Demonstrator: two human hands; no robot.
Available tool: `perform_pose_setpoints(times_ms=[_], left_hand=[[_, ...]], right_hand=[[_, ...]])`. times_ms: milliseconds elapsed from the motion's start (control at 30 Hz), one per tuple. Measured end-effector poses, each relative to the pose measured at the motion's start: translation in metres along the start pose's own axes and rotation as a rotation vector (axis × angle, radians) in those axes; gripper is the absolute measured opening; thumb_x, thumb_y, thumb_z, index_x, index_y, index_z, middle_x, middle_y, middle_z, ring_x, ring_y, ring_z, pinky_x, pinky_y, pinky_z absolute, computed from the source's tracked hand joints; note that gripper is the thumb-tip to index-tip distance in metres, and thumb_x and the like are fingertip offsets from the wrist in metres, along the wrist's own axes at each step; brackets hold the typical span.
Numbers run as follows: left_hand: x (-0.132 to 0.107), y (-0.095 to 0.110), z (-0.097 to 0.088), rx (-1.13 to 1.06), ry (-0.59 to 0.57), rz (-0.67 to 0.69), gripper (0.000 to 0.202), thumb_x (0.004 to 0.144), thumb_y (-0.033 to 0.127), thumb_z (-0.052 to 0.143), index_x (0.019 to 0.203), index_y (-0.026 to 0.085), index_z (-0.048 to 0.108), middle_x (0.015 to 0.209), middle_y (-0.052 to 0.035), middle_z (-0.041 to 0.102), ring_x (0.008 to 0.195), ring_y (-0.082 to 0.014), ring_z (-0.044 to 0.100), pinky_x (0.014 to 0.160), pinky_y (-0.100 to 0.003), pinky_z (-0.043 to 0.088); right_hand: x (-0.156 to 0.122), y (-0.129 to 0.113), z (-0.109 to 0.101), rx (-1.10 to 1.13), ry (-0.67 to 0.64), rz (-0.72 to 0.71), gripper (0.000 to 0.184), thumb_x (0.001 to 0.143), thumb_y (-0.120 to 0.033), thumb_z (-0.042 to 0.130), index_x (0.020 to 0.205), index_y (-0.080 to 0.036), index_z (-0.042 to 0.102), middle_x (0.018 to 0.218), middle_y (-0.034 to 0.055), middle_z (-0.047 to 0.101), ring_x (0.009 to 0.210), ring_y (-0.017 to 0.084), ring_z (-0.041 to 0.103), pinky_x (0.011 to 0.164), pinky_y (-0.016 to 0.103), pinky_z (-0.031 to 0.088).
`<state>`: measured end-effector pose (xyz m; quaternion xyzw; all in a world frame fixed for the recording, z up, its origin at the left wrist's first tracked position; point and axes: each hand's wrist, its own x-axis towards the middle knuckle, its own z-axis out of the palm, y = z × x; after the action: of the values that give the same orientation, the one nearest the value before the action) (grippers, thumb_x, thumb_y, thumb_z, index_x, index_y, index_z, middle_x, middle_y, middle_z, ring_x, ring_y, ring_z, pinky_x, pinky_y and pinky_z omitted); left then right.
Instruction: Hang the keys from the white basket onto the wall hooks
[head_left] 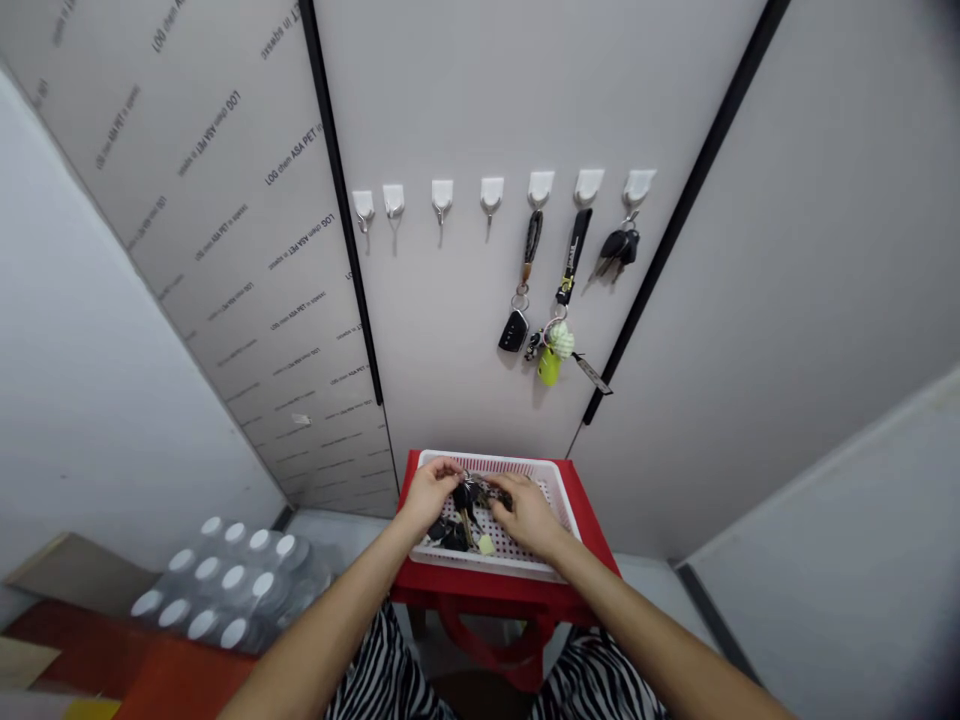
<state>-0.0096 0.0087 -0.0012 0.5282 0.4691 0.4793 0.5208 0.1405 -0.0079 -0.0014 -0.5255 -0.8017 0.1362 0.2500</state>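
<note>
A white plastic basket (566,500) with a slotted wall holds several keys and small items. My left hand (436,492) pinches a bunch of keys (466,497) by its ring, the black-headed keys dangling over the basket. Close beside it, my right hand (531,515) has its fingers curled about another set of keys (496,495), whose details are partly hidden. Below my left hand, black key fobs (450,535) lie in the basket, with a pale yellow tag (486,545) near them.
Under the basket is a red stool (589,515). On the wall ahead, white hooks (492,192) form a row; the three rightmost carry a car key (514,330), a strap with a green charm (550,366) and black keys (619,246). Capped bottles (232,578) stand at left.
</note>
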Motion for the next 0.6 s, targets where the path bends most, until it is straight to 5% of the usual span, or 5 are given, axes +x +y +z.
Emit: perform_pose_setpoints(times_ms=[200, 333, 500, 600], left_hand=[[-0.001, 0.005, -0.004, -0.492, -0.07, -0.145, 0.015, 0.052, 0.013, 0.053, 0.064, 0.014, 0.045, 0.058, 0.0035, 0.049, 0.055, -0.0053, 0.047, 0.055, -0.017, 0.035], [0.0, 0.007, -0.006, -0.638, -0.115, -0.17, 0.016, 0.051, 0.009, 0.051, 0.066, 0.013, 0.046, 0.057, 0.0023, 0.05, 0.054, -0.0059, 0.047, 0.055, -0.018, 0.035], [0.001, 0.008, -0.008, -0.676, -0.152, -0.234, 0.017, 0.05, 0.005, 0.046, 0.064, 0.013, 0.046, 0.055, 0.0022, 0.049, 0.051, -0.0061, 0.047, 0.052, -0.018, 0.035], [0.002, 0.009, -0.008, -0.701, -0.158, -0.24, 0.017, 0.05, 0.004, 0.044, 0.064, 0.013, 0.047, 0.055, 0.002, 0.049, 0.051, -0.0063, 0.046, 0.052, -0.018, 0.035]], right_hand=[[0.0, -0.007, 0.001, 0.166, -0.071, -0.09, 0.045, 0.061, -0.024, 0.045, 0.105, -0.015, 0.041, 0.087, 0.0057, 0.055, 0.078, 0.016, 0.047, 0.072, 0.028, 0.033], [0.002, -0.006, 0.007, 0.196, -0.054, -0.095, 0.057, 0.055, -0.025, 0.053, 0.108, -0.015, 0.037, 0.09, 0.0074, 0.052, 0.081, 0.018, 0.045, 0.072, 0.03, 0.032], [0.005, -0.004, 0.009, 0.448, -0.117, -0.003, 0.036, 0.064, -0.02, 0.042, 0.1, -0.014, 0.042, 0.057, -0.0019, 0.048, 0.053, 0.01, 0.043, 0.053, 0.022, 0.035], [0.007, -0.005, 0.007, 0.575, -0.094, 0.04, 0.027, 0.065, -0.02, 0.041, 0.092, -0.014, 0.044, 0.053, -0.0039, 0.045, 0.049, 0.008, 0.041, 0.05, 0.021, 0.033]])
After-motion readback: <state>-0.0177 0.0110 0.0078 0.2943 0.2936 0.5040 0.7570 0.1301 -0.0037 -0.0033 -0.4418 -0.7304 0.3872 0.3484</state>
